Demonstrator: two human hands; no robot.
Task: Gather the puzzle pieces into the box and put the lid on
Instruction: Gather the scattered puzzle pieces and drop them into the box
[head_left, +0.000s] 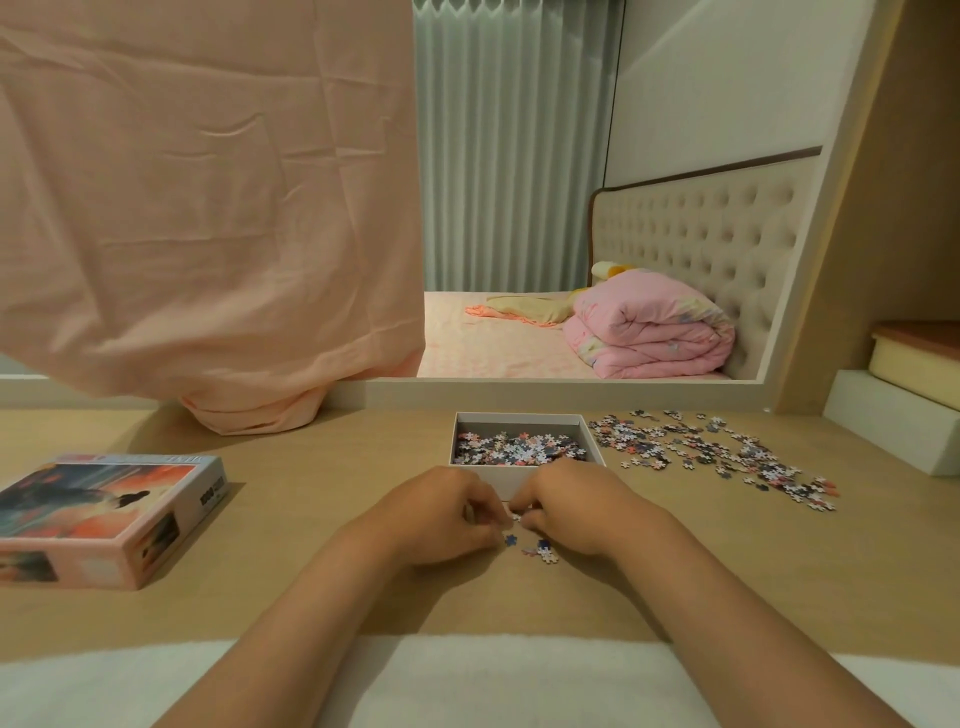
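A white open box (522, 418) stands on the wooden table, with a heap of puzzle pieces inside it. Its printed lid (111, 514) lies at the left. A wide scatter of loose pieces (717, 452) spreads to the right of the box. Just in front of the box my left hand (441, 514) and my right hand (566, 512) meet with curled fingers, pinching small pieces between them. A few more pieces (540, 550) lie on the table under my right hand.
A pink cloth (208, 208) hangs at the back left, its bunched end resting on the table. White foam blocks (893, 426) sit at the right edge. A white cushion (467, 680) lines the table's front edge.
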